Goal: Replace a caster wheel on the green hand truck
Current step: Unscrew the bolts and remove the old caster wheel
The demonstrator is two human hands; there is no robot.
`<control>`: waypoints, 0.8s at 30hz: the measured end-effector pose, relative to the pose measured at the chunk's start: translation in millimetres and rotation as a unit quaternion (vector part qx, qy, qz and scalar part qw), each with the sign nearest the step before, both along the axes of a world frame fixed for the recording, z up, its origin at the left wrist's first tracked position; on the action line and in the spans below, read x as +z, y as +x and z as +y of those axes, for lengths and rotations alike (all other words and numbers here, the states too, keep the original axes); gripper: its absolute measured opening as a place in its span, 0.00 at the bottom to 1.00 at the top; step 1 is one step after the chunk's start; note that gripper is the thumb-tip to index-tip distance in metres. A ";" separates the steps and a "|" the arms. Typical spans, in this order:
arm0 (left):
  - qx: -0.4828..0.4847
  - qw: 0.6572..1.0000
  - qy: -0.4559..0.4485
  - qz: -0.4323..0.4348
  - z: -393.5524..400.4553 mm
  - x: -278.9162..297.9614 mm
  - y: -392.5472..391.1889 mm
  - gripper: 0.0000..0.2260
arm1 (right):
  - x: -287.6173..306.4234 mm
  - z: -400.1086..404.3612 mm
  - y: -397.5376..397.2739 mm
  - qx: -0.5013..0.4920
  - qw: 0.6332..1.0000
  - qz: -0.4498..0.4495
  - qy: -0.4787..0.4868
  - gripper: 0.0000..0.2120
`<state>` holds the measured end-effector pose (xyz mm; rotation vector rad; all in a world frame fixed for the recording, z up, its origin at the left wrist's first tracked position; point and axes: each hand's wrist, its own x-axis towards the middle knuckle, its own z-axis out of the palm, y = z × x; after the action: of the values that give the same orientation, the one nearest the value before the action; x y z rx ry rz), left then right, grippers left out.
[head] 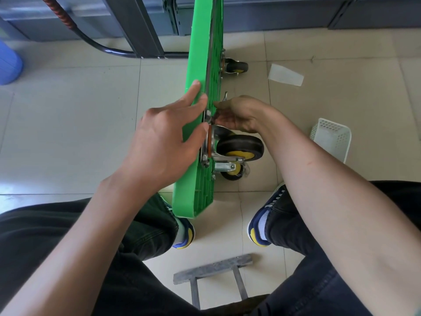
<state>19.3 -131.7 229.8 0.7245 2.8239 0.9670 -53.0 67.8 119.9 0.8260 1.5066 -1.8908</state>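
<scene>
Your green hand truck (200, 53) stands on its edge on the tiled floor, its deck running away from you between your two hands. The near caster wheel (240, 148) sticks out from the deck's underside just below your right fingers, a second one sits lower beside it, and a third is well beyond your fingertips. The white basket (331, 139) lies tipped on the floor, well out past your right wrist; you cannot see what it holds. Your left hand (164, 142) rests against the deck's top face, fingers straight and spread. Your right hand (241, 115) curls around something at the caster's mounting plate; what it holds is hidden.
</scene>
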 end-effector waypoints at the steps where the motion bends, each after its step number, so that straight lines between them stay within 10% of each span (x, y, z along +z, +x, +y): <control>1: 0.000 1.000 0.001 -0.005 -0.1 0.4 -0.1 0.20 | 1.5 -0.4 0.5 0.001 1.000 0.005 0.002 0.08; 24: 0.001 1.000 -0.023 -0.013 0.0 -3.6 -3.6 0.22 | 35.8 -11.5 17.2 0.031 0.946 0.240 0.218 0.06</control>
<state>15.6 -131.7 226.2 0.6992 2.8150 0.9018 -35.8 56.3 155.8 0.5003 2.2766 -1.8185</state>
